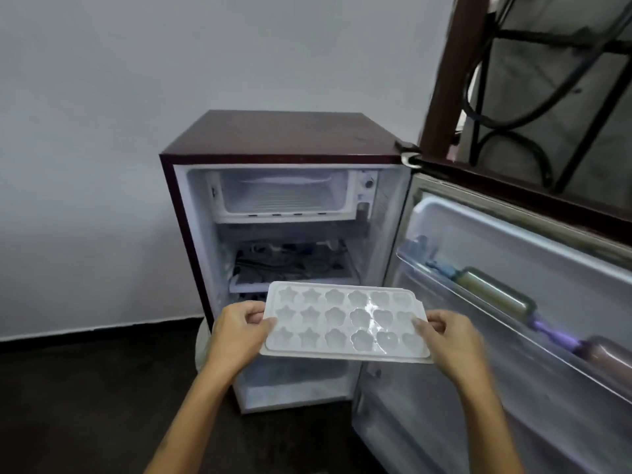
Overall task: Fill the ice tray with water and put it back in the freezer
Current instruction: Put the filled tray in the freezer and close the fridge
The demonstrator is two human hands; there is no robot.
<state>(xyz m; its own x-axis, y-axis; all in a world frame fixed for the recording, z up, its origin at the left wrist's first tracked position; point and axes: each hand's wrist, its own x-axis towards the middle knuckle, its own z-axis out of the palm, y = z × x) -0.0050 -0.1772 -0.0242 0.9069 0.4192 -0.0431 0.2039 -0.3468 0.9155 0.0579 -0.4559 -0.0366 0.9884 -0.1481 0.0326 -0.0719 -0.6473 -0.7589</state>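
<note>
A white ice tray (342,321) with star and heart shaped cells is held level in front of a small maroon fridge (273,135). My left hand (239,328) grips its left short edge. On the opposite short edge my right hand (448,340) holds it, thumb on top. The cells on the right side glint as if wet. The freezer compartment (284,195) at the top of the fridge stands open and looks empty, well above and behind the tray.
The fridge door (513,302) hangs open to the right, with bottles (496,295) lying in its shelf. A dark shelf with cables or items (290,261) sits below the freezer. A window grille (547,80) is at upper right; grey wall and dark floor lie left.
</note>
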